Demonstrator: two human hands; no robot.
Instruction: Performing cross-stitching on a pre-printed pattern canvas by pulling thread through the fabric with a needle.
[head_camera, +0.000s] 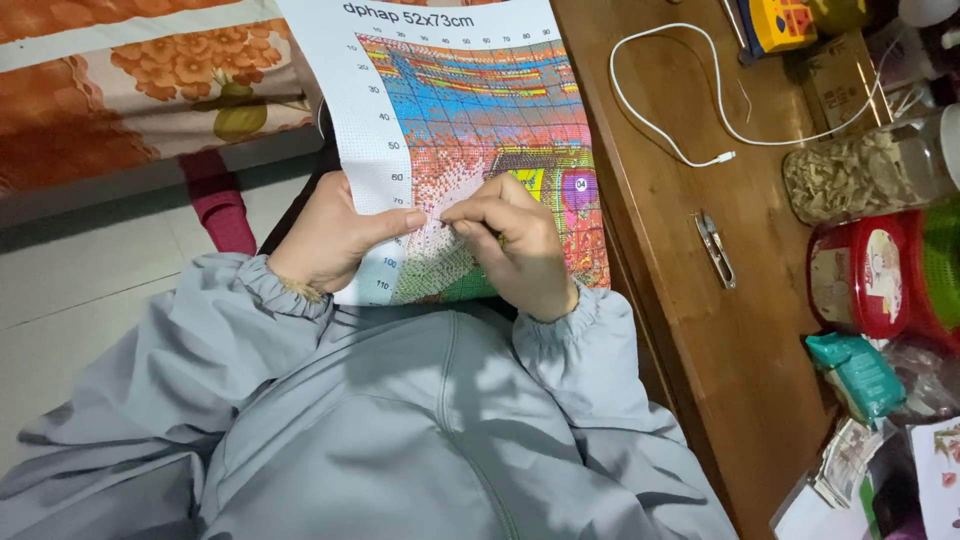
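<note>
Cross-stitch canvas (470, 130) pinched by both hands' fingers (470, 212), beside wooden table (690, 300), above tiled floor (90, 290).

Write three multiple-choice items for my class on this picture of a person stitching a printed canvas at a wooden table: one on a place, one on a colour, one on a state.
1. Where do the small thread snips lie?
A. On the wooden table, right of the canvas
B. On the floor
C. In the person's lap

2. What colour is the charging cable?
A. Black
B. White
C. Red

3. What is the left hand doing?
A. Resting flat on the table
B. Lifting the snips
C. Holding the edge of the cross-stitch canvas, thumb on its printed face

Answers:
1 A: the snips rest on bare wood beside the canvas's right edge.
2 B: the looped cable shows white against the brown wood.
3 C: the thumb presses on the canvas near the right hand, whose fingertips pinch at the stitching.
</note>
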